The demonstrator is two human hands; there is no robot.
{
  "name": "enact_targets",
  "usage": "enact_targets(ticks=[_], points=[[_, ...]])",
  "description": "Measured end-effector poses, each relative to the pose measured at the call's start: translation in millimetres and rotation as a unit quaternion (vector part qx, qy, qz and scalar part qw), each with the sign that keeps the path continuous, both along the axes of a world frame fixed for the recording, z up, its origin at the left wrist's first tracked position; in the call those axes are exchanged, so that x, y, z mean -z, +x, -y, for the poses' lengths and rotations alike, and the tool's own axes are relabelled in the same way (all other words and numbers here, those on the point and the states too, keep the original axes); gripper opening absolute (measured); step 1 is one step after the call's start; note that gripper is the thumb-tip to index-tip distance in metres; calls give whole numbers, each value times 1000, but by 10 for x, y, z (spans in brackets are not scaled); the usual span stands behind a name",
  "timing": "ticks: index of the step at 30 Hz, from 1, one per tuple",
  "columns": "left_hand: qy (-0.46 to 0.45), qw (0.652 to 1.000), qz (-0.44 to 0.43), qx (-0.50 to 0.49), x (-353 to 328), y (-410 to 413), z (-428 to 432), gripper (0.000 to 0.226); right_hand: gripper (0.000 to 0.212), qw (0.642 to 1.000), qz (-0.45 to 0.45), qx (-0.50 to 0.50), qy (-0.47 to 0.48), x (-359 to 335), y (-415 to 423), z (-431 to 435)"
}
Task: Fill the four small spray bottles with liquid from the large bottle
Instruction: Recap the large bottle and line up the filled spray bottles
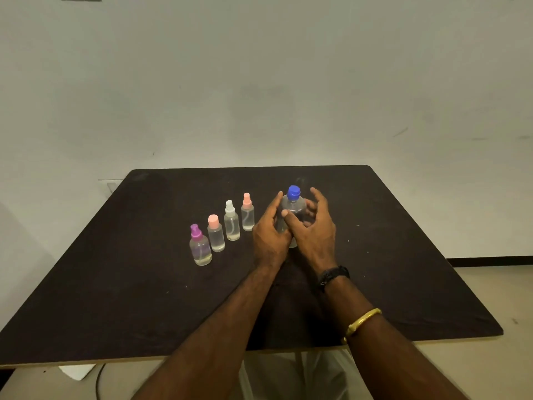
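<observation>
Four small spray bottles stand in a slanted row on the dark worktop (403, 255): a purple-topped one (200, 249) nearest, then a pink-capped one (216, 236), a white-topped one (232, 223) and a pink-topped one (248, 216). One large bottle (294, 210), clear with a blue cap (293, 193), stands upright just to their right. Two hands cup it. The left hand (269, 229) is at its left flank and the right hand (314, 229) at its right, thumb across the front. Each grip is wide, with fingers loosely spread. Whether the palms press the wall cannot be told.

The large bottle looks like thin, smooth plastic, likely light, squeezable and a bit slippery. It is best held round the lower body, with the other hand on the cap. The small bottles look light and tippy, so each probably wants steadying by the body while its top is unscrewed.
</observation>
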State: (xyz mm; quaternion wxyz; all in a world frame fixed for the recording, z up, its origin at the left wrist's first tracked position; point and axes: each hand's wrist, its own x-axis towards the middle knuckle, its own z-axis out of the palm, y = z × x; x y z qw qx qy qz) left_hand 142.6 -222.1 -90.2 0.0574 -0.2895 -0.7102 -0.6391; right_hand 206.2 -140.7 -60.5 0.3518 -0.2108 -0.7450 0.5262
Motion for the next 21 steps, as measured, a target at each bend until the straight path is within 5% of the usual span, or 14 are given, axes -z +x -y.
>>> enact_targets(ticks=[5,21], points=[[4,998,56,8,227,85,106,68,59,999,28,3,-15,165,102,56],[-13,992,112,55,204,183,-164,72,52,997,29,65,-35,208,222,-150]])
